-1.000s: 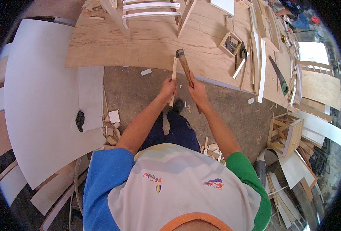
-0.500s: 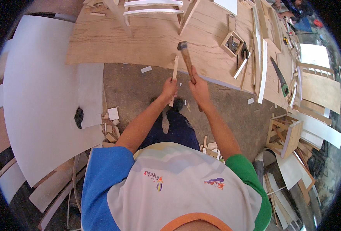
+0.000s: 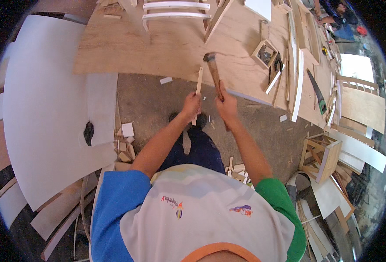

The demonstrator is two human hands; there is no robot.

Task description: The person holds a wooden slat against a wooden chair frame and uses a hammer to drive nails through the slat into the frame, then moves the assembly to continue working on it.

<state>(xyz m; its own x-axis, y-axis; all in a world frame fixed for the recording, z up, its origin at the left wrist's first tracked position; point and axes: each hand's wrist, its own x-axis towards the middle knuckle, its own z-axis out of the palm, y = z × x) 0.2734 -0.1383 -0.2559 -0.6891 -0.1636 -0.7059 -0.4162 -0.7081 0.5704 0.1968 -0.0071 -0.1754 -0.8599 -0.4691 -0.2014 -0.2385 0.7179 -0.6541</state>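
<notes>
A narrow strip of pale wood [image 3: 200, 78] stands roughly upright in my left hand [image 3: 192, 105], whose fingers are wrapped round its lower part. Just to the right, my right hand [image 3: 226, 105] grips the wooden handle of a hammer [image 3: 214, 72]. The dark hammer head is up, beyond the strip's top end and apart from it. Both hands are in front of my legs, near the front edge of the plywood-topped table [image 3: 114, 56].
White-edged slatted wooden frame [image 3: 176, 15] stands at the table's far side. To the right are a small wooden box of metal bits [image 3: 265, 52], pliers [image 3: 278, 63], long strips and a green-handled saw [image 3: 317, 92]. A wooden stool [image 3: 326, 153] and offcuts [image 3: 125, 148] lie lower down.
The whole view has shifted slightly, with the table sitting a little lower in the picture. Both hands keep their hold on the strip and the hammer, almost unmoved.
</notes>
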